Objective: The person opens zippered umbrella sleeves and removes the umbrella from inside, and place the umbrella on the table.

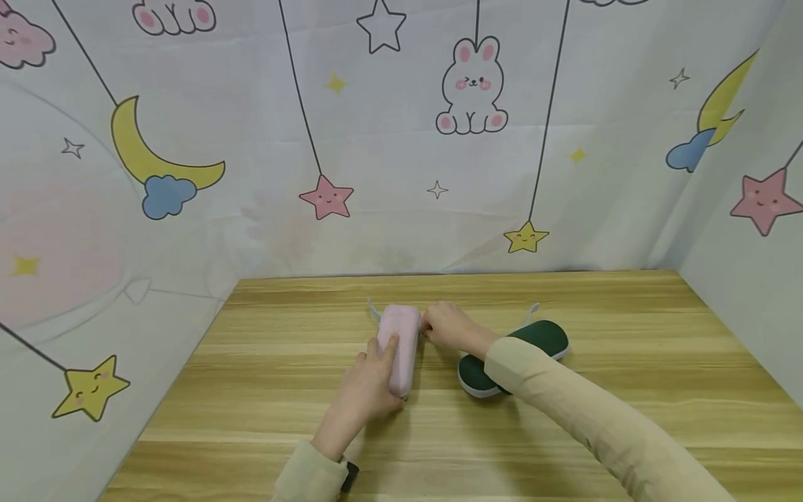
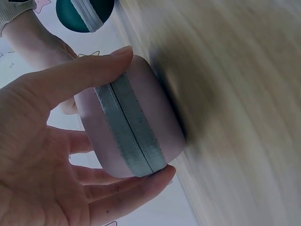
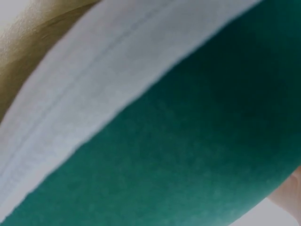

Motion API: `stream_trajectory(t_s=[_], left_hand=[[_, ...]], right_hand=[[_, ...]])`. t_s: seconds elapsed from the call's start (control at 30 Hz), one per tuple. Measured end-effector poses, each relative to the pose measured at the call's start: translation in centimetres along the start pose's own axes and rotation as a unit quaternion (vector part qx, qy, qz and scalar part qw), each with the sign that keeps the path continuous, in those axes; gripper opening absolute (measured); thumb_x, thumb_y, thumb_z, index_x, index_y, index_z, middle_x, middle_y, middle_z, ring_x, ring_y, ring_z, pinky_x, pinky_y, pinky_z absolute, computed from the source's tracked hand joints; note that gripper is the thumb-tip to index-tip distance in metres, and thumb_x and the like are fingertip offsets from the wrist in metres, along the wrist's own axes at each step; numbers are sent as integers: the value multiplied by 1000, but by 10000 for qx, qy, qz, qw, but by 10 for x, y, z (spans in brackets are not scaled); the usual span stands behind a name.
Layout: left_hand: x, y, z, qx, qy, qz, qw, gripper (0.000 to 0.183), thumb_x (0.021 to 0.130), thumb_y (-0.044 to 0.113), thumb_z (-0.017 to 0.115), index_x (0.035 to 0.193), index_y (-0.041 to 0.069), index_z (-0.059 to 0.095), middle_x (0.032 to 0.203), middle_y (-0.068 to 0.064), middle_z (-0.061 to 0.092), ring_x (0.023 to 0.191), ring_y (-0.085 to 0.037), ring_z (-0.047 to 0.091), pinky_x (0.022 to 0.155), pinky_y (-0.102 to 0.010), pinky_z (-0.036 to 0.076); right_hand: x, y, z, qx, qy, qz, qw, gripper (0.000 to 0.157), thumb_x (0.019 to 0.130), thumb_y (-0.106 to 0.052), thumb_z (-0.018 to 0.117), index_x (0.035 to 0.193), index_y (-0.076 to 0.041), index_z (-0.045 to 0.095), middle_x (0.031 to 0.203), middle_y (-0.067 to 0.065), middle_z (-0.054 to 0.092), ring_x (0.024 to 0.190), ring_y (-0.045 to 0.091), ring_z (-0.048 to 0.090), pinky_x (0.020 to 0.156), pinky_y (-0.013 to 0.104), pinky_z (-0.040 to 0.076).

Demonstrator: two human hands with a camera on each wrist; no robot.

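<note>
A pink hard zip case [image 1: 399,348], shaped like a glasses case, stands on the wooden table. My left hand [image 1: 370,380] grips its left side and near end, and one finger lies on top. In the left wrist view its thumb and fingers span the grey zipper band [image 2: 129,127], whose teeth are closed at this end. At the case's far right edge, my right hand [image 1: 453,326] has curled fingers pinching at the zipper; the pull itself is hidden by them. A dark green zip case [image 1: 544,337] lies under my right forearm and fills most of the right wrist view.
A light strap [image 1: 373,310] sticks out from the pink case's far left, and another strap [image 1: 532,312] from behind the green one. The wooden table [image 1: 282,390] meets a printed cloth [image 1: 401,153] at the back and sides.
</note>
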State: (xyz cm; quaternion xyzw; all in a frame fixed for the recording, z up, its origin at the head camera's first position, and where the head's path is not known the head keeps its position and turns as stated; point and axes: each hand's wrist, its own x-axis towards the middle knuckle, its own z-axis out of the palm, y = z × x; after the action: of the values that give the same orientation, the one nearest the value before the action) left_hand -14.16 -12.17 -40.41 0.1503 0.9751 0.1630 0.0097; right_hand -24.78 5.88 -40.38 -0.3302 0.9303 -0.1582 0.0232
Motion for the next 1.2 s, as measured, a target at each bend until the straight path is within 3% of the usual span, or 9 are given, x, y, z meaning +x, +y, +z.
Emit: stream_trajectory(t_s=[0.67, 0.9, 1.1, 1.2], left_hand=[[4, -4, 2, 173, 149, 209, 9995, 105, 59, 26, 91, 146, 3, 37, 127, -28, 47, 87, -34, 56, 61, -41, 48], [6, -5, 1, 214, 129, 185, 9995, 106, 58, 26, 90, 146, 4, 36, 127, -28, 47, 86, -33, 56, 60, -40, 48], [8, -6, 0, 188, 95, 201, 9996, 105, 58, 24, 90, 146, 3, 36, 125, -27, 48, 84, -31, 55, 59, -39, 47], [9, -7, 0, 193, 77, 202, 9996, 106, 59, 25, 90, 146, 3, 36, 125, -27, 48, 84, -30, 55, 59, -38, 47]], right_hand=[[-2, -2, 1, 55, 18, 58, 10000, 24, 83, 2, 62, 61, -7, 65, 58, -6, 44, 55, 7, 35, 52, 19, 27], [-2, -3, 2, -11, 127, 13, 9999, 20, 83, 1, 63, 66, -5, 70, 60, -4, 55, 57, 7, 39, 54, 20, 32], [-2, -4, 2, 96, -9, 212, 9997, 25, 86, 0, 61, 62, -7, 65, 56, -5, 45, 53, 7, 35, 52, 20, 28], [-3, -5, 2, 114, 39, 179, 9998, 24, 86, 1, 61, 63, -7, 67, 56, -5, 49, 53, 7, 36, 52, 19, 29]])
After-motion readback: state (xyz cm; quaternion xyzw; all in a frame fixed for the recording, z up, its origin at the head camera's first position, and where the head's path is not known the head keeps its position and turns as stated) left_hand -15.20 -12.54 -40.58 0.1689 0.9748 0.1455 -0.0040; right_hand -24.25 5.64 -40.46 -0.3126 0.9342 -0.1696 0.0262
